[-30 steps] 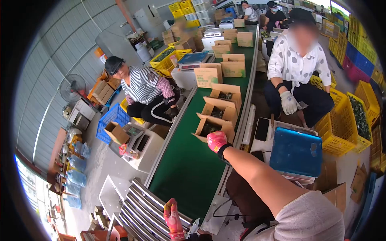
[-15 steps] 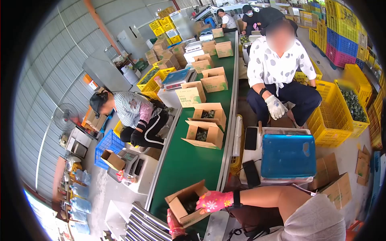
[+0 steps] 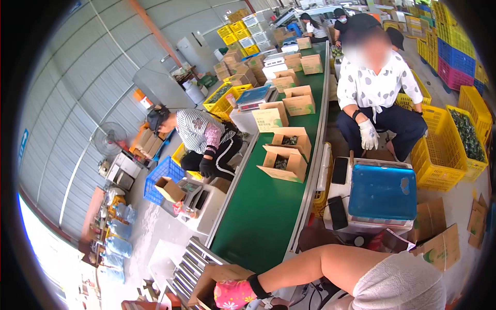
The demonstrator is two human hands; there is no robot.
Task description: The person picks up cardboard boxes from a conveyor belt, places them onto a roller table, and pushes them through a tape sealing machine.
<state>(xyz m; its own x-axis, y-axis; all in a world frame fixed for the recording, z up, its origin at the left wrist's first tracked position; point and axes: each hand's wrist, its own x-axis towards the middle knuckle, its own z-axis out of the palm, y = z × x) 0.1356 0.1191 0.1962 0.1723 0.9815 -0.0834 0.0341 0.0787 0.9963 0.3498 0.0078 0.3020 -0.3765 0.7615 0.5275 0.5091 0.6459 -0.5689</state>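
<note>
My right hand (image 3: 233,294), in a pink glove with a flower print, grips the side of an open cardboard box (image 3: 207,279) at the bottom of the view. Its fingertips are partly hidden at the box's opening. The box stands over the end of the metal roller track (image 3: 187,271), its flaps up and its contents mostly hidden. My left hand is out of sight. Just beyond the box lies the green conveyor belt (image 3: 253,222).
Open boxes (image 3: 284,164) with dark green contents stand along the belt. A blue-lidded scale (image 3: 382,194) and phones (image 3: 339,213) lie at right. One co-worker (image 3: 380,88) sits beyond it, another (image 3: 199,139) left of the belt. Yellow crates (image 3: 439,150) stand at right.
The box has moved off the belt, down and left onto the rollers, with my right hand on it. My left hand has dropped out of view. The camera view has shifted left.
</note>
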